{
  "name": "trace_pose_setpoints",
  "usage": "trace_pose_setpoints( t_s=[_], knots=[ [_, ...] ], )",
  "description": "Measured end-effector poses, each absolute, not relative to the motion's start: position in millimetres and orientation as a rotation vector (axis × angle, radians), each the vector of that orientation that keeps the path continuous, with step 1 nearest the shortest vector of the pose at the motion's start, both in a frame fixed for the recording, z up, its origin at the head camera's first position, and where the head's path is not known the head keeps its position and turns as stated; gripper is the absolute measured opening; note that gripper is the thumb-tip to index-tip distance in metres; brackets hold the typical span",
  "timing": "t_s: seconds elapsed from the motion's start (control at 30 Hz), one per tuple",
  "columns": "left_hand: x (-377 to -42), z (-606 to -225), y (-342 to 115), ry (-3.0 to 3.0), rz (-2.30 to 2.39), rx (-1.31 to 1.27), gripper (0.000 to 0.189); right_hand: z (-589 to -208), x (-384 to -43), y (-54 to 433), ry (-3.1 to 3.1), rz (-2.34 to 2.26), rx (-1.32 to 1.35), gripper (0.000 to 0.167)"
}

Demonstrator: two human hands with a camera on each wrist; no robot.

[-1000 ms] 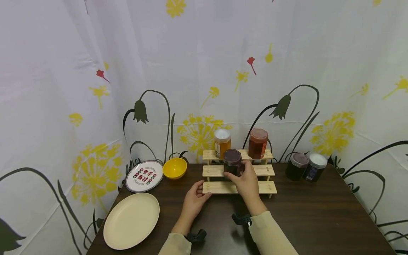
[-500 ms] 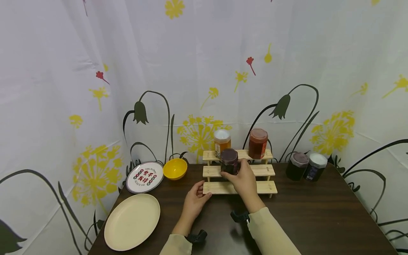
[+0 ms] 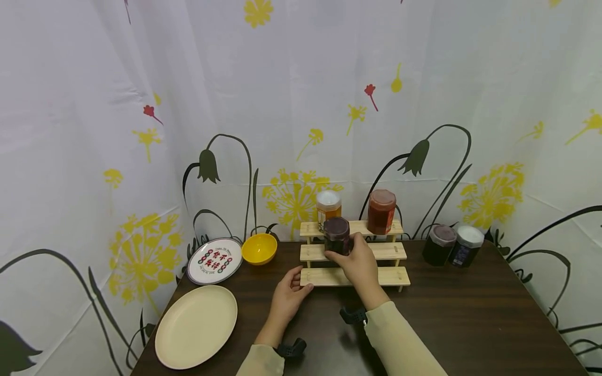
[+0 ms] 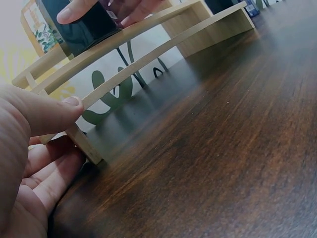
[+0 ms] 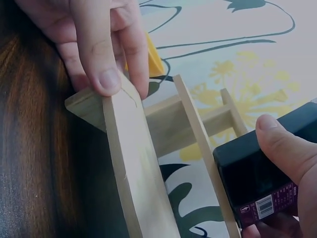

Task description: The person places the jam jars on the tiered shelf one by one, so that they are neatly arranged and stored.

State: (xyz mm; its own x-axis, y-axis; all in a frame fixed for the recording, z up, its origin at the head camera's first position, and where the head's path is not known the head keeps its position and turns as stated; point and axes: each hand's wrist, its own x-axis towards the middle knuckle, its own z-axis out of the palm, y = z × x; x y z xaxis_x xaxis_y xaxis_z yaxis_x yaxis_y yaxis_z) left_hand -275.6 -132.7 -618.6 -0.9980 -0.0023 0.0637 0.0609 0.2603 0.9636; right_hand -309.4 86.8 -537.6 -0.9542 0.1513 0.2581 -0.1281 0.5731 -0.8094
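A three-step wooden rack (image 3: 324,277) stands on the table. At the left end of its lowest step, my left hand (image 3: 287,294) pinches the board, thumb on top and fingers curled below, as the left wrist view shows. My right hand (image 3: 360,265) grips a dark jar (image 3: 336,236) with a purple lid, thumb on its near side. In the right wrist view the base of this dark jar (image 5: 262,181) is right at the middle step's board. On the top step are an amber jar (image 3: 328,209) with a white lid and a red jar (image 3: 381,211).
To the rack's right, a dark jar (image 3: 439,245) with a purplish lid stands beside a dark jar (image 3: 465,247) with a white lid. At the left lie a cream oval plate (image 3: 196,327), a printed white plate (image 3: 199,273) and a yellow bowl (image 3: 259,249). A patterned curtain (image 3: 301,104) hangs behind.
My right hand has shifted the dark jar a little to the left along the middle step. My left hand has kept its grip on the rack's end.
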Motion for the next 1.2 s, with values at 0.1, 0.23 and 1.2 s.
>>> trace_pose_setpoints(
  t_s=[0.1,0.23,1.2],
  knots=[
    [-274.9,-618.1,-132.8,-2.452,-1.886,-0.058,0.065,-538.7,-309.5,86.9,-2.507,1.327,-0.025,0.070],
    [-274.5,-618.3,-132.9,-2.451,-1.883,-0.062,0.066,-540.3,-308.4,86.0,-2.495,1.304,-0.017,0.070],
    [-275.4,-618.6,-133.0,-2.422,-1.909,-0.059,0.065,-532.2,-285.2,124.2,-2.436,1.687,0.123,0.077]
  ],
)
